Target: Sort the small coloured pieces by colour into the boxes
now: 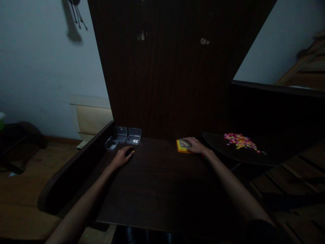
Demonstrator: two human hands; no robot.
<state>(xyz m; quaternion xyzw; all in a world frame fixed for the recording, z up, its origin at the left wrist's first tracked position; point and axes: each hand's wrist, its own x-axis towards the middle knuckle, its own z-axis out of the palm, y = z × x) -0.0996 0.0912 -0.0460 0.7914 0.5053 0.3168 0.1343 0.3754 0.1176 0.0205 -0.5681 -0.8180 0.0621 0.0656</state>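
My left hand is low over the left of the dark tabletop, thumb and forefinger closed around a small yellow piece, too small to make out. Just beyond it stand clear plastic cases with lids raised: one case on the right, another case beside it and a smaller case in front. My right hand lies across the right part of a yellow box with a dark picture on top, fingers closed over it. Something small with red and green shows beneath my right wrist.
A dark side shelf on the right bears a spread of small pink, yellow and red pieces. A tall dark panel rises behind the tabletop. A raised wooden side borders the left.
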